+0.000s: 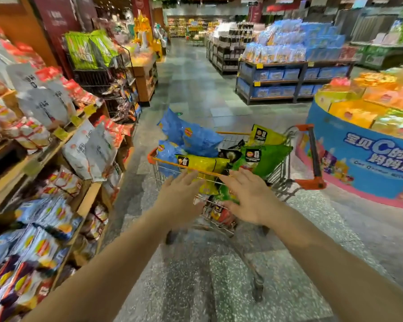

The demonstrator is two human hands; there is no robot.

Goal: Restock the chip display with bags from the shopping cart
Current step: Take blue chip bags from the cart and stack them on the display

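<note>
Head view: shopping cart (pixel 286 168) at frame centre, heaped with chip bags: blue bags (pixel 196 138), yellow bag (pixel 204 162), green bag (pixel 263 159). Left hand (pixel 179 201) and right hand (pixel 249 198) reach toward yellow bag, fingers spread, holding nothing. Chip display (pixel 40 219) along left edge, shelves already mostly stocked. Judgement: early stage, cart load largely left to shelve.

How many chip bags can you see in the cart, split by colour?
Blue bags: 2, upper and lower
Yellow bags: 2, front and rear
Green bags: 1
Total: 5 clearly on top of the shopping cart; more lie underneath, too hidden to count.
</note>
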